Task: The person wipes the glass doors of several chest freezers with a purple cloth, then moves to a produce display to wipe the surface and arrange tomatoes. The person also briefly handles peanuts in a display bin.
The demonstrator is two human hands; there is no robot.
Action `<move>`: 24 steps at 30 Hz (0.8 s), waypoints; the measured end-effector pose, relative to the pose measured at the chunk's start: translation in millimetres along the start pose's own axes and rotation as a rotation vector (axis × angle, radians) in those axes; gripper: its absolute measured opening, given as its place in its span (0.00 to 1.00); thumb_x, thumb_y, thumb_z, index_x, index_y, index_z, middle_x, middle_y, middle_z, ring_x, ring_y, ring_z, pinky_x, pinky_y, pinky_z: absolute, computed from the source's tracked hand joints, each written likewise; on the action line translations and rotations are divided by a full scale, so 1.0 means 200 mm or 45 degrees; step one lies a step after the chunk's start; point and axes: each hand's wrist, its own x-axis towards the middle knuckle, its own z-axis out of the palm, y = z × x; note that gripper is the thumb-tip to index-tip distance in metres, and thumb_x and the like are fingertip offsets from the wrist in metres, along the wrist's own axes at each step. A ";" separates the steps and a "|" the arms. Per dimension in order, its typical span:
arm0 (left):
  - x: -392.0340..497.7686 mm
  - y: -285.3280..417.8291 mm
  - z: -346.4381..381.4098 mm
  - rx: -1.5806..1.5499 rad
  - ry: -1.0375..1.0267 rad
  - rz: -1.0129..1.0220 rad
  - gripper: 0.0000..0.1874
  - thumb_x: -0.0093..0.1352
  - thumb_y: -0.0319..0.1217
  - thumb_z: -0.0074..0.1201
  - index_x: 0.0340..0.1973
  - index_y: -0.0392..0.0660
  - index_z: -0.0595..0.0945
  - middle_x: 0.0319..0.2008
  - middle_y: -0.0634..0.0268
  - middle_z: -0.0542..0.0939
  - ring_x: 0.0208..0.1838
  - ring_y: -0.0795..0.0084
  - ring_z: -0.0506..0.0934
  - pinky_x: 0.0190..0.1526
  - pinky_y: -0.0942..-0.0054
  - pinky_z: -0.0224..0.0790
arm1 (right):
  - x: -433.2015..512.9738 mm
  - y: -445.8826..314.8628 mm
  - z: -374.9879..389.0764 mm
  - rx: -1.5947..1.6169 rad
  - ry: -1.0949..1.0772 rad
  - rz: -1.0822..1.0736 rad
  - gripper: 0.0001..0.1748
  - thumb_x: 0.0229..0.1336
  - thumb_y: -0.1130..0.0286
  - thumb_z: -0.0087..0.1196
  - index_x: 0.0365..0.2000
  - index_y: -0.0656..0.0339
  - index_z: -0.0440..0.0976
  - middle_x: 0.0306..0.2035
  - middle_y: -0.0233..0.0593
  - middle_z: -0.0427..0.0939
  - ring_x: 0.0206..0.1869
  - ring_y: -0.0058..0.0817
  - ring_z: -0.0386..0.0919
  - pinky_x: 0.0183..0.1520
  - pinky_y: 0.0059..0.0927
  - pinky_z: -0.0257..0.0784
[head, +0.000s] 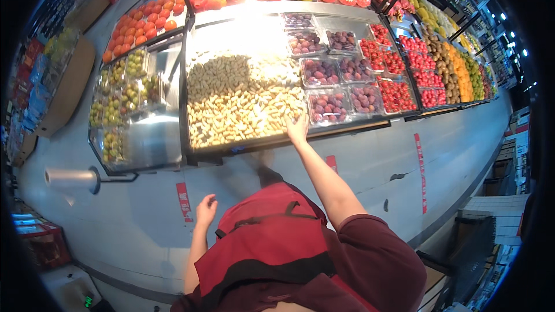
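My right hand reaches to the front right corner of a bin of loose unshelled peanuts. Its thumb and fingers are apart and touch the peanuts at the pile's edge. Just right of it stands a clear plastic tray of plums. My left hand hangs low beside the red apron on my body, well away from the display. Its fingers are loosely bent, with nothing seen in them.
Left of the peanuts, packs of green fruit lie on a metal shelf. Packed red cherry tomatoes lie beyond the plums. A plastic bag roll juts out at left. The display's black front edge runs before me.
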 end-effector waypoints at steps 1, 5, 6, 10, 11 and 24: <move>0.04 0.08 -0.01 0.013 -0.041 -0.036 0.17 0.69 0.32 0.59 0.54 0.45 0.83 0.42 0.55 0.87 0.45 0.62 0.85 0.49 0.66 0.77 | 0.06 -0.01 0.09 -0.061 0.121 0.096 0.52 0.55 0.47 0.61 0.67 0.76 0.56 0.66 0.69 0.61 0.73 0.59 0.55 0.74 0.49 0.52; 0.21 0.45 -0.13 0.265 -0.167 0.047 0.16 0.67 0.30 0.59 0.51 0.44 0.84 0.46 0.53 0.85 0.50 0.57 0.84 0.53 0.63 0.76 | 0.12 -0.18 0.32 -0.364 0.450 0.158 0.49 0.57 0.49 0.60 0.66 0.76 0.58 0.66 0.69 0.61 0.72 0.59 0.53 0.75 0.53 0.49; 0.28 0.56 -0.15 0.289 -0.152 0.125 0.15 0.67 0.30 0.59 0.50 0.44 0.84 0.46 0.54 0.85 0.50 0.56 0.84 0.53 0.63 0.75 | 0.11 -0.26 0.37 -0.318 0.313 0.190 0.48 0.57 0.48 0.61 0.65 0.75 0.59 0.65 0.68 0.62 0.71 0.58 0.55 0.74 0.53 0.51; 0.70 1.05 -0.14 0.474 -0.023 0.518 0.13 0.67 0.25 0.57 0.48 0.45 0.84 0.43 0.55 0.84 0.49 0.55 0.82 0.50 0.61 0.75 | 0.06 -0.45 0.39 -0.158 -0.147 -0.007 0.53 0.58 0.47 0.61 0.71 0.70 0.50 0.70 0.65 0.54 0.74 0.59 0.48 0.75 0.56 0.45; 0.82 1.18 -0.09 0.581 0.010 0.553 0.13 0.66 0.24 0.57 0.47 0.45 0.83 0.41 0.56 0.84 0.48 0.54 0.81 0.49 0.60 0.76 | 0.06 -0.46 0.36 -0.075 -0.251 -0.025 0.52 0.60 0.47 0.59 0.70 0.73 0.49 0.73 0.66 0.50 0.76 0.62 0.42 0.78 0.53 0.39; 1.86 2.23 0.96 0.391 -0.264 1.219 0.16 0.63 0.34 0.60 0.45 0.44 0.82 0.48 0.56 0.79 0.54 0.53 0.77 0.53 0.56 0.73 | 0.33 -0.33 0.20 -0.326 0.065 0.276 0.53 0.56 0.63 0.62 0.71 0.77 0.43 0.75 0.67 0.43 0.76 0.64 0.43 0.77 0.54 0.43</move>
